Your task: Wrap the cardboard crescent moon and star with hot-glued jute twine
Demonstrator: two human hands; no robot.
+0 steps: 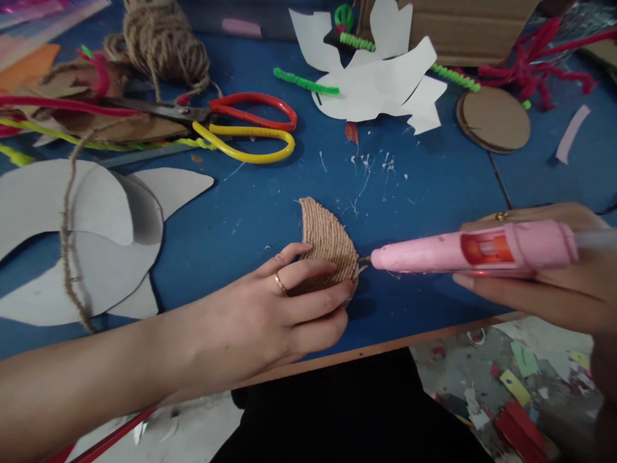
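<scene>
Near six o'clock on the blue table (pixel 250 212), the left hand (pixel 270 308) lay open and spread over a twine-covered half-circle (pixel 329 247), pinning it flat so it could not slide. From three o'clock, the right hand (pixel 544 289) gripped a pink glue gun (pixel 472 247), its nozzle (pixel 365 260) just beside the half-circle's edge.

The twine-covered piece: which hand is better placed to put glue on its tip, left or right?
Probably the right hand: it holds the pink glue gun, with the nozzle pointing at the twine-covered piece. The left hand lies over that piece, keeping it on the blue table.
</scene>
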